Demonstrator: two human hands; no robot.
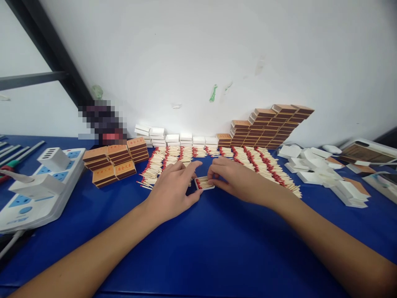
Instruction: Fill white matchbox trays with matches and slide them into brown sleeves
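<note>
A small white matchbox tray (204, 187) lies in the middle of the blue table, holding a layer of red-tipped matches (203, 182). My left hand (173, 188) is at its left side, fingers and thumb spread apart, the thumb tip by the tray's near left corner. At the tray's right end, the fingers of my right hand (231, 178) are bent and pressed together over the matches; what they pinch, if anything, is hidden. Behind both hands spread rows of loose matches (251, 159), some covered by my hands.
Filled-looking brown matchboxes (116, 159) are stacked at left, and a taller stepped stack (269, 128) stands against the wall. White trays (173, 139) line the back. More trays (310, 165) lie scattered at right, near a phone (369, 151). A power strip (58, 194) sits at left.
</note>
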